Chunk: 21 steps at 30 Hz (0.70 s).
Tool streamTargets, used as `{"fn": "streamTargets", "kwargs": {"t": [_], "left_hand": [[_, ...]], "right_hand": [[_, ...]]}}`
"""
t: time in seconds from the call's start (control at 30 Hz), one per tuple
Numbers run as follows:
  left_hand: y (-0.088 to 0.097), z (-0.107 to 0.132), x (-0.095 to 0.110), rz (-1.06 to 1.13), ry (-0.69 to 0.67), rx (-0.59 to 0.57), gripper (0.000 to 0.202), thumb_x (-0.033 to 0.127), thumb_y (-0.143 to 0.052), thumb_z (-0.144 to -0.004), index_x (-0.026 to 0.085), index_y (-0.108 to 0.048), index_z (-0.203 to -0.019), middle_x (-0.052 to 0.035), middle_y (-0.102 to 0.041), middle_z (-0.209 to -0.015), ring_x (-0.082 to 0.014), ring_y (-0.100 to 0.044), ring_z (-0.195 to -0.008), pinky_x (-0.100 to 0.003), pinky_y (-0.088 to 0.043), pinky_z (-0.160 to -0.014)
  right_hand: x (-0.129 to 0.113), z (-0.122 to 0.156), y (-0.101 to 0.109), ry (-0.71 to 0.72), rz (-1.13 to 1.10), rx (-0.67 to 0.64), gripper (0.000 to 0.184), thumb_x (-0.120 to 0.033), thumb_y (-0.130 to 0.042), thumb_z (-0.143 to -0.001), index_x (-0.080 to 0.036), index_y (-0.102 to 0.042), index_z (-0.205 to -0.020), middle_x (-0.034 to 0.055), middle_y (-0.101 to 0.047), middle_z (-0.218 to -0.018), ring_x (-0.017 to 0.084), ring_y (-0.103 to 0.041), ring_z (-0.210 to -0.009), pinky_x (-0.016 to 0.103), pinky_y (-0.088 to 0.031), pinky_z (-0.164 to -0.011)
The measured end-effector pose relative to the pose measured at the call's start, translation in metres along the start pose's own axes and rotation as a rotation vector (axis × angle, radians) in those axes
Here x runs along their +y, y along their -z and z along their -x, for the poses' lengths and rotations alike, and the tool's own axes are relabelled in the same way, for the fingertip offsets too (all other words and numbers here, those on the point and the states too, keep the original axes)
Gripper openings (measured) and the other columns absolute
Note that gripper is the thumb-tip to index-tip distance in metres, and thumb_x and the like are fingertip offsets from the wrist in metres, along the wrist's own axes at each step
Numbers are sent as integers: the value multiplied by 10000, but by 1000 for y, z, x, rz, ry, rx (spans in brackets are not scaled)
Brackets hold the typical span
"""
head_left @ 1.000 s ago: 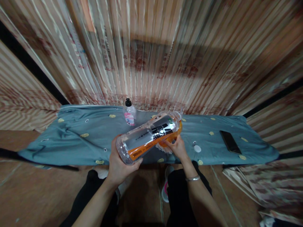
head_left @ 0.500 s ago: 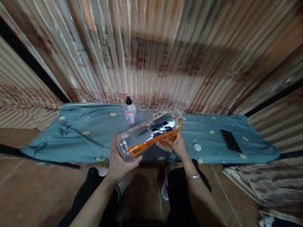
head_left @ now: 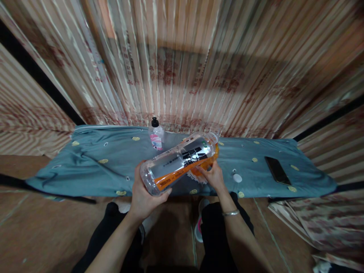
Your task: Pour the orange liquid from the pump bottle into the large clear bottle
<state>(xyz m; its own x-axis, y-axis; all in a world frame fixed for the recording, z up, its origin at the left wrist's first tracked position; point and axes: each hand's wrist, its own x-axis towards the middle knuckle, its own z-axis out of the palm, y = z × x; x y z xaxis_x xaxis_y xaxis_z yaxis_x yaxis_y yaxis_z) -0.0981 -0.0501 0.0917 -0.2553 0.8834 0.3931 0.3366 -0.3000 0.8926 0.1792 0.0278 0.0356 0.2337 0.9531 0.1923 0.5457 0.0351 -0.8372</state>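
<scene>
My left hand [head_left: 143,197] grips the base of a large clear plastic bottle [head_left: 179,163] with an orange and black label, held tilted with its open neck pointing up and right. Its mouth hangs over an orange thing with a white frilly edge [head_left: 203,168], mostly hidden behind the bottle. My right hand [head_left: 213,177] is closed on that orange thing's near edge, fingers pinched. Both hands are above the front edge of a low bench covered with blue-grey patterned cloth [head_left: 93,167].
A small pump bottle with a black top and pink label [head_left: 156,136] stands at the back of the cloth. A white cap [head_left: 237,178] lies right of my right hand. A dark phone [head_left: 276,170] lies further right. Striped curtains hang behind; my knees are below.
The bottle and both hands have stayed almost in place; only the view has shifted slightly.
</scene>
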Motion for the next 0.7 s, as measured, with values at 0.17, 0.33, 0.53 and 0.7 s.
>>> {"fn": "streamTargets", "kwargs": {"t": [0.17, 0.33, 0.53, 0.7], "left_hand": [[0, 0, -2, 20, -1, 0, 947, 514, -899, -575, 237, -451, -1362, -100, -667, -1218, -292, -718, -1088, -471, -597, -996], [0, 1, -5, 10, -28, 4, 939, 559, -893, -591, 245, -462, -1363, -101, -667, -1233, -306, -710, -1110, -509, -582, -1016], [0, 1, -4, -20, -35, 4, 907, 502, -884, -603, 215, -464, -1354, -99, -682, -1205, -288, -724, -1082, -465, -599, -986], [-2, 1, -5, -8, -42, 14, 929, 549, -883, -601, 221, -462, -1362, -106, -680, -1218, -295, -723, -1085, -478, -602, -987]], "right_hand": [[-2, 0, -1, 2, -3, 5, 816, -838, -716, -660, -209, -639, -1174, 158, -798, -1122, 369, -763, -1040, 481, -601, -902], [0, -1, -3, 0, -21, 7, 801, -804, -734, -661, -207, -626, -1183, 165, -801, -1118, 380, -766, -1041, 500, -604, -899], [4, -2, -5, 21, -26, 15, 822, -833, -729, -639, -200, -629, -1155, 172, -801, -1099, 384, -768, -1025, 513, -606, -900], [4, -3, -4, 0, -11, 19, 855, -869, -711, -613, -202, -627, -1141, 183, -801, -1098, 395, -763, -1027, 519, -599, -896]]}}
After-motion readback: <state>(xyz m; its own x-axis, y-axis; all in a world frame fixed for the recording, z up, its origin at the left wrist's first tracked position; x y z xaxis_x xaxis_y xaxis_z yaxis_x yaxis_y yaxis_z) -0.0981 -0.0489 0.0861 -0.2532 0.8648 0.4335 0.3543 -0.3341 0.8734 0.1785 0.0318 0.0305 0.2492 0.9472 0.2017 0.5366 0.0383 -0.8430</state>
